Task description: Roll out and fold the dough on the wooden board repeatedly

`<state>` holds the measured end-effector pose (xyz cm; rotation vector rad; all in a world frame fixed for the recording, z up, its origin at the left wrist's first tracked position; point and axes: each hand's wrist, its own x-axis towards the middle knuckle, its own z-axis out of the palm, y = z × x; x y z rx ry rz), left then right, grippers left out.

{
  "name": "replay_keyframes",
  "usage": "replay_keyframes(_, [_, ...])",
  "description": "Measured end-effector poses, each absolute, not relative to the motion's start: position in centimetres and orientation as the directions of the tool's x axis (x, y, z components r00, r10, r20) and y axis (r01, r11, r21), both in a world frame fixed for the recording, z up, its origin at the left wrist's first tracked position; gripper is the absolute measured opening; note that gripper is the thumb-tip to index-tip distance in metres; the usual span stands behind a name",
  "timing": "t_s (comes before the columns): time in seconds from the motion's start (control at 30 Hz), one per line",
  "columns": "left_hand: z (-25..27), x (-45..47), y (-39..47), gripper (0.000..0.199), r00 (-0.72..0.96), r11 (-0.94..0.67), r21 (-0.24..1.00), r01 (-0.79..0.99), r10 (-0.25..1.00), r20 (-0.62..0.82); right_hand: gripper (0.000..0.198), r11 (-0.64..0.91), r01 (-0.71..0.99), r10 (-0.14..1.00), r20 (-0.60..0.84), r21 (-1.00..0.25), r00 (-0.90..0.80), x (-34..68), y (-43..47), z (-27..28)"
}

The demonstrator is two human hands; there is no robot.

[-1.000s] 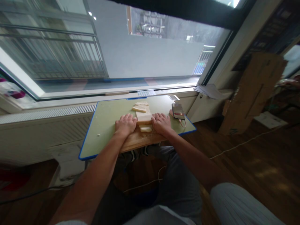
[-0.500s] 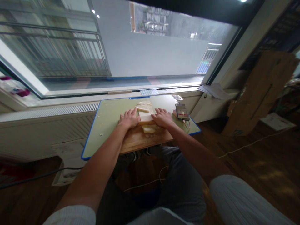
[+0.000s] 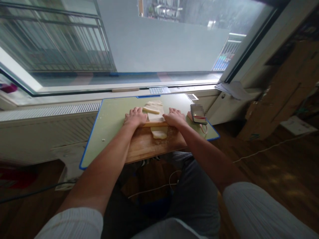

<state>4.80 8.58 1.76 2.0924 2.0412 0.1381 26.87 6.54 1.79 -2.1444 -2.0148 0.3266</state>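
A wooden rolling pin (image 3: 156, 124) lies crosswise on a strip of pale dough (image 3: 159, 133) on a wooden board (image 3: 149, 147). My left hand (image 3: 135, 118) is closed over the pin's left end, its fingers reaching forward. Over the right end, my right hand (image 3: 175, 118) is closed in the same way. Both palms hide the pin's ends. The strip shows on both sides of the pin, and its far part is folded over into a thicker flap (image 3: 152, 107).
Under the board is a pale green, blue-edged table (image 3: 109, 116). A dark phone-like device (image 3: 198, 114) with a strap lies at its right. Behind are a radiator (image 3: 69, 113) and a window sill (image 3: 124, 90). Cardboard (image 3: 274, 96) leans at right; a white cord (image 3: 264, 153) crosses the floor.
Both hands have rolled the pin slightly away from me along the dough. More of the dough's near end shows now. The camera has tilted down a little.
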Motion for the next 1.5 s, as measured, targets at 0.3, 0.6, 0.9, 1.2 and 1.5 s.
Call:
replay_keyframes(0.3, [2.1, 5.1, 3.0, 0.069, 0.039, -0.024, 0.207, 0.978, 0.997, -0.071, 0.064, -0.003, 0.982, 0.997, 0.075, -0.19, 0.018, 26.4, 0.9, 1.6])
replay_keyframes(0.6, [2.0, 5.2, 0.5, 0.064, 0.013, -0.016, 0.197, 0.98, 1.0, 0.016, 0.057, 0.054, 0.985, 0.993, 0.114, -0.166, -0.036, 26.2, -1.1, 1.6])
replay_keyframes(0.9, [2.3, 5.3, 7.2, 0.056, -0.027, 0.016, 0.228, 0.974, 0.999, 0.047, 0.074, -0.04, 0.957, 0.999, -0.014, -0.288, 0.038, 26.4, 6.7, 1.8])
replay_keyframes(1.2, [2.5, 5.2, 10.7, 0.05, -0.072, 0.023, 0.267, 0.963, 0.982, 0.175, 0.072, -0.098, 0.938, 0.995, -0.012, -0.333, 0.1, 26.3, 10.4, 1.9])
replay_keyframes(1.5, [1.8, 5.0, 7.3, 0.055, -0.043, 0.034, 0.235, 0.972, 0.998, 0.036, 0.066, -0.088, 0.959, 0.996, -0.006, -0.27, 0.09, 26.3, 5.9, 1.5])
